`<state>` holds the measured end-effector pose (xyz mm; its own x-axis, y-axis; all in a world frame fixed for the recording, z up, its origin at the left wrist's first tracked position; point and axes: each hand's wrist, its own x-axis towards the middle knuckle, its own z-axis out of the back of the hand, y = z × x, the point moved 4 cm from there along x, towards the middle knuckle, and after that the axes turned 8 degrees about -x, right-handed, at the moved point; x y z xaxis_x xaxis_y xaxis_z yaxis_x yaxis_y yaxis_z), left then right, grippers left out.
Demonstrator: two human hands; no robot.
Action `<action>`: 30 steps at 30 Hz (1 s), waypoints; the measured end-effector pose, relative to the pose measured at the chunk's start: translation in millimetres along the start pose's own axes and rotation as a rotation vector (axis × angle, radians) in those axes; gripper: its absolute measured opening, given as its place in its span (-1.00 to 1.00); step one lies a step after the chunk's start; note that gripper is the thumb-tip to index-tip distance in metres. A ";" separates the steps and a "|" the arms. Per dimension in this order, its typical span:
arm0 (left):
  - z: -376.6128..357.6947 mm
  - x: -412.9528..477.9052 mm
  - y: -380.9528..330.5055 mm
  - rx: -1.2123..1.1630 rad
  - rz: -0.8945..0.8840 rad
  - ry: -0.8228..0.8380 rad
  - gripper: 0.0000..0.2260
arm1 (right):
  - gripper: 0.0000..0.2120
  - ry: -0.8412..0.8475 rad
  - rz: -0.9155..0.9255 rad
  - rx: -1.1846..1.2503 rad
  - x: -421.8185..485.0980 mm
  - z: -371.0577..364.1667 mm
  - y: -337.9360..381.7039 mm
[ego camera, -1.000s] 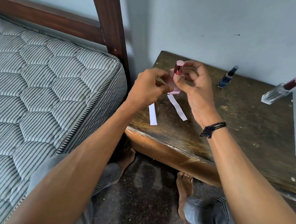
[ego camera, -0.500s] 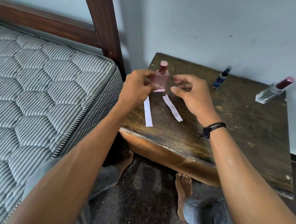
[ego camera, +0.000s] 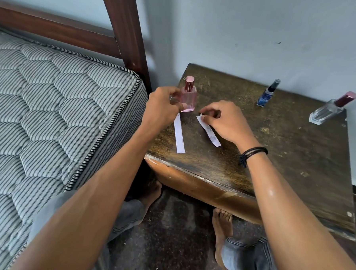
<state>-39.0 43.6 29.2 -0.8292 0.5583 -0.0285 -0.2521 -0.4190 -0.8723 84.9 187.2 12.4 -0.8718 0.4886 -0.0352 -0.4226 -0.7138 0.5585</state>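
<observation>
A small pink perfume bottle [ego camera: 188,97] with a rose metallic cap stands upright near the back left of the dark wooden table [ego camera: 285,153]. My left hand [ego camera: 164,107] grips its left side with curled fingers. Two white paper strips lie on the table in front of it: a left strip [ego camera: 179,135] and a right strip [ego camera: 209,131]. My right hand [ego camera: 225,120] is lowered onto the right strip, and its thumb and fingertips pinch the strip's far end.
A slim blue bottle [ego camera: 267,94] and a clear bottle with a dark red cap [ego camera: 330,109] stand at the table's back. A striped mattress [ego camera: 50,111] and a wooden bedpost [ego camera: 125,28] border the left. My bare feet are under the table's front edge.
The pink bottle came down from mid-air to the table in my left hand. My right hand left the bottle and dropped onto the right paper strip.
</observation>
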 end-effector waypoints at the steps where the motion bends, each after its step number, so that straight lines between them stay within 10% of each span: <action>1: 0.3 -0.1 0.1 -0.001 0.002 0.000 -0.73 | -0.88 -0.003 -0.004 0.000 0.5 -0.9 0.3; 30: 18.5 7.0 11.2 -0.187 0.148 -0.088 -0.64 | -0.89 -0.210 -0.126 0.438 -2.5 29.6 -10.1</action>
<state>-56.9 29.6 28.2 -0.8927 0.4322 -0.1273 -0.0346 -0.3474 -0.9371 98.7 208.0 31.3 -0.7329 0.6801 0.0181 -0.3382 -0.3873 0.8577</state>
